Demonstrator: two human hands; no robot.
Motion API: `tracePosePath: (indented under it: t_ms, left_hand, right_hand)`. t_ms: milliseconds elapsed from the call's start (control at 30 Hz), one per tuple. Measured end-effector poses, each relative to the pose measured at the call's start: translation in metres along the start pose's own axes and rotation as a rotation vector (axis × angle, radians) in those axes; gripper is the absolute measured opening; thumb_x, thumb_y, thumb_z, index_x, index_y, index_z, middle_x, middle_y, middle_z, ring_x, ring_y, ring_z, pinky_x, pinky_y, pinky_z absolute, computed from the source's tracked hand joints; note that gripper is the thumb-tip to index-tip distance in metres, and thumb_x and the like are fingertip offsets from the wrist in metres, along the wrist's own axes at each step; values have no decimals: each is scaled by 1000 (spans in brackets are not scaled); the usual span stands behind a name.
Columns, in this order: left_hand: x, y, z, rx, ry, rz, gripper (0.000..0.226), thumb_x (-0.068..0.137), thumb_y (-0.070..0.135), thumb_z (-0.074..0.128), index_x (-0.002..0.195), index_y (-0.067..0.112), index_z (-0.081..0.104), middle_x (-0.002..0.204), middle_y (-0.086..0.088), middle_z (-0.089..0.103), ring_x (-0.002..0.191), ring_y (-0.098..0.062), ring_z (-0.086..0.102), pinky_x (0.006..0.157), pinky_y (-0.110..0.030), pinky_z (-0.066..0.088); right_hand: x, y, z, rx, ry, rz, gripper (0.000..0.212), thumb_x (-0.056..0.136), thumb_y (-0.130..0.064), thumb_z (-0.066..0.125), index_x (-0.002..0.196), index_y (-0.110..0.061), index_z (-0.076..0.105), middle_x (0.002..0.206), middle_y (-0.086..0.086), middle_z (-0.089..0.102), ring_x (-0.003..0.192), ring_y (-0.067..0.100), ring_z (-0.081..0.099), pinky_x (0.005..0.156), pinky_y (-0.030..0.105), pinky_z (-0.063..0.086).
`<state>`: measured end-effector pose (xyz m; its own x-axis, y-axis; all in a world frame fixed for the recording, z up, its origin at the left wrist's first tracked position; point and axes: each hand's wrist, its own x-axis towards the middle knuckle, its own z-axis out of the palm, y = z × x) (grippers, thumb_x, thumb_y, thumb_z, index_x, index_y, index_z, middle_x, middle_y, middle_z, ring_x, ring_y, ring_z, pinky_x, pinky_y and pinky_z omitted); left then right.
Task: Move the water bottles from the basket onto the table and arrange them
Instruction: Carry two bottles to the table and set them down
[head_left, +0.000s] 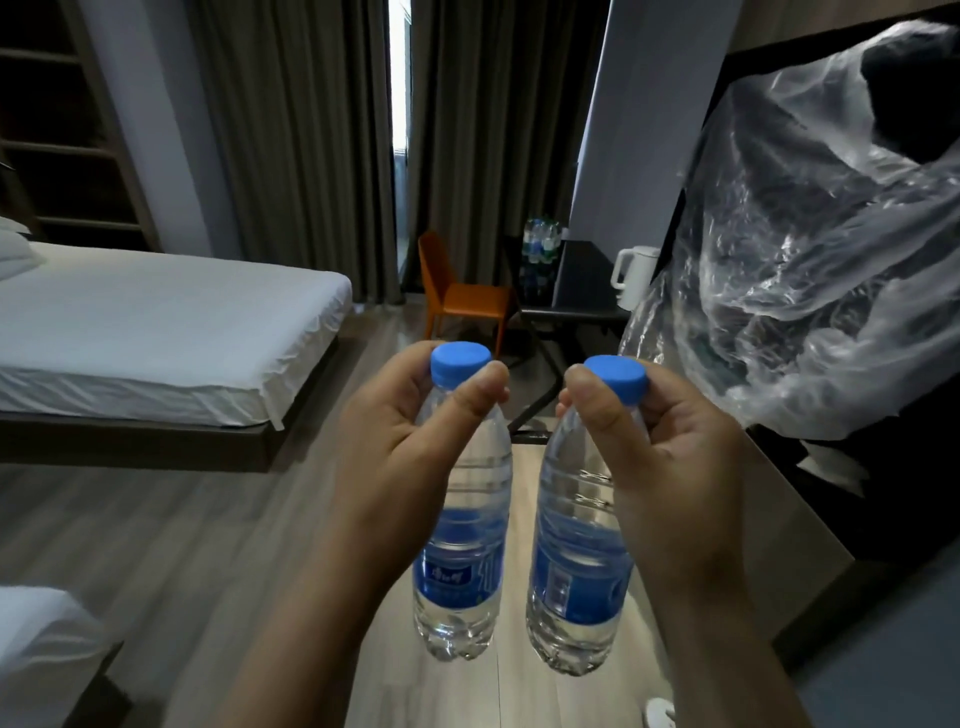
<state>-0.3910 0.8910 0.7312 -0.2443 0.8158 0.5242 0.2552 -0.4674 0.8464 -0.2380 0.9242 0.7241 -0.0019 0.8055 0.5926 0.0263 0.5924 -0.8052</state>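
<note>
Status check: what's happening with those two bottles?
Left hand grips left bottle at neck. Right hand grips right bottle likewise. Bottles upright, apart. Plastic bag nearby, right.

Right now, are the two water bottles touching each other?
Apart. The head view shows a strip of pale wood running between the left bottle and the right bottle from neck to base.

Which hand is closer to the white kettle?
Right. The kettle stands almost straight beyond the right hand; the left hand is farther to the left.
</note>
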Motion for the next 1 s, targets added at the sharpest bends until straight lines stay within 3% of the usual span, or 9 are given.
tracePosePath:
  t_ms: [467,733,1000]
  left_hand:
    - [154,-106,4,-24,-17,-66,37,77,52,55,88,19,66,83,-2,68,80,-18,64,77,-44,53]
    - [255,-145,58,47,48,12,35,78,51,55,88,19,66,80,1,68,75,-11,64,68,-28,54]
    - [334,-183,114,15,52,-5,35,78,50,56,86,17,67,80,-3,68,74,-14,65,68,-31,54]
  right_hand:
    - [137,104,66,2,30,31,25,81,-44,64,90,-21,69,81,-5,71,79,9,67,72,14,49]
    - [248,168,54,91,-55,-30,15,85,-35,67,90,-21,69,79,-4,70,72,6,64,66,14,49]
    - [329,223,29,71,-20,-10,25,82,-43,65,91,-21,69,78,-8,70,71,5,64,65,13,47]
